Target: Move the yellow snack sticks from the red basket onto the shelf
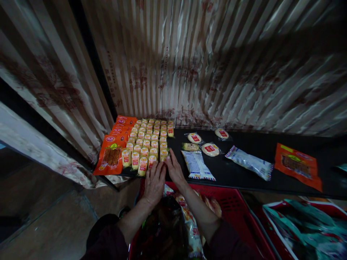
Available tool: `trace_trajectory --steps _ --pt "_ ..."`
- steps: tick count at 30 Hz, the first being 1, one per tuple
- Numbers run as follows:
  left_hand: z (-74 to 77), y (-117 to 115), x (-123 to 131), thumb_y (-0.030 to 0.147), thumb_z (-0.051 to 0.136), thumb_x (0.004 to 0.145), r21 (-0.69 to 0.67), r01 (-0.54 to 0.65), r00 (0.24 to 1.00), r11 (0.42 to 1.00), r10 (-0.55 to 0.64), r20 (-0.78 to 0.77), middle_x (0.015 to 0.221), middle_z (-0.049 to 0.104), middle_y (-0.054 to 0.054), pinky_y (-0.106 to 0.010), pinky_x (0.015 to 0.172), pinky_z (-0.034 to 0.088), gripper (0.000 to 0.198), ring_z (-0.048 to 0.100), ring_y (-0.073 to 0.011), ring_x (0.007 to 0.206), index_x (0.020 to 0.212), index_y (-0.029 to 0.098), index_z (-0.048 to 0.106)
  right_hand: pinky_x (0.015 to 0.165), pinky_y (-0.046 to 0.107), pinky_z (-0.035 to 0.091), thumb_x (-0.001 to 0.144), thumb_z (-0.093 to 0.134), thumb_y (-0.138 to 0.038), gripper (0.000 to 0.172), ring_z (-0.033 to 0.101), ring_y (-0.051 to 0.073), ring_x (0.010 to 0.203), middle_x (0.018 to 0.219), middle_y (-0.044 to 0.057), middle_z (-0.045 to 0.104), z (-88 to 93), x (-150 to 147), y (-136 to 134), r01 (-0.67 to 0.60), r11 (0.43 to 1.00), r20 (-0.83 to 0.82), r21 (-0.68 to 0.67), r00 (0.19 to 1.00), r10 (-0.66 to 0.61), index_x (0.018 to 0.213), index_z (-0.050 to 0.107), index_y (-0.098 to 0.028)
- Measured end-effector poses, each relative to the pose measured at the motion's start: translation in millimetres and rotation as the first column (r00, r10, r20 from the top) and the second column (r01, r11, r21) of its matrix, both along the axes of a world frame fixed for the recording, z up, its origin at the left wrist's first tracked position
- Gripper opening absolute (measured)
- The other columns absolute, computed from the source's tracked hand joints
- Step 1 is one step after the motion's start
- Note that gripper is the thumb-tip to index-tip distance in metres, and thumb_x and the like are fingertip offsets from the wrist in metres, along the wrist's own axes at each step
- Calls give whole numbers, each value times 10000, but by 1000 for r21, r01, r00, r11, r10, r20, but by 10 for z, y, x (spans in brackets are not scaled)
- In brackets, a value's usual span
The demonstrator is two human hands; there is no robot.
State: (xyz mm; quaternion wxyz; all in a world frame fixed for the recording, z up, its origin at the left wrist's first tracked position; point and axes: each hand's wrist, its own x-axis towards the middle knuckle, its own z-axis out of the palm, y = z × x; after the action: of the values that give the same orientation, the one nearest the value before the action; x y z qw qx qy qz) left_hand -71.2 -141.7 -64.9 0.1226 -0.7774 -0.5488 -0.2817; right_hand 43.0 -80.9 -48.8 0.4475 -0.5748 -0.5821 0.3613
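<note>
Rows of small wrapped cakes (145,152) stand packed on the black shelf (244,140), at 11 o'clock from the hands. The left hand (154,180) meets the front cakes with fingers stretched together; the right hand (175,170) reaches the nearest end of the rightmost row. Whether either grip is closed on a cake, I cannot tell. Orange packets (110,157) overlap at 10 o'clock, beside the cakes. Round crackers (210,149) lie at 2, white packets (198,165) at 3, a red basket (230,195) at 5.
</note>
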Motion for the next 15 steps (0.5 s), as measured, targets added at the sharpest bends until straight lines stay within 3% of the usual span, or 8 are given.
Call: trace_trajectory --steps 3,6,10,15 --pt "44 35 -12 109 440 851 50 11 1000 999 -10 -16 1399 505 -119 -479 1127 291 473 302 -276 1392 1318 113 516 1179 433 213 909 312 -583 661 292 204 1416 1516 101 351 -15 -104 26 -26 1000 -42 14 999 26 1436 358 -187" --pt "48 81 -21 91 415 837 91 9 1000 996 -9 -4 1393 516 -109 -463 1160 236 503 288 -250 1404 1333 96 501 1182 431 204 896 301 -618 710 287 208 1418 1523 115 333 -25 -172 44 -2 1000 -61 16 998 3 1444 340 -166" --pt "-3 112 -1 73 394 827 139 9 999 990 -13 34 1399 513 -99 -458 1175 207 513 297 -237 1404 1327 99 509 1191 419 177 877 255 -671 801 243 212 1435 1547 126 274 -14 -187 81 46 999 -75 -22 996 -48 1464 295 -127" --pt "-79 113 32 62 390 832 184 2 997 983 -16 70 1400 507 -123 -448 1176 205 521 274 -219 1417 1347 68 473 1200 392 161 860 208 -709 829 255 197 1430 1525 109 330 2 -188 114 -17 1000 -37 6 999 18 1436 359 -133"
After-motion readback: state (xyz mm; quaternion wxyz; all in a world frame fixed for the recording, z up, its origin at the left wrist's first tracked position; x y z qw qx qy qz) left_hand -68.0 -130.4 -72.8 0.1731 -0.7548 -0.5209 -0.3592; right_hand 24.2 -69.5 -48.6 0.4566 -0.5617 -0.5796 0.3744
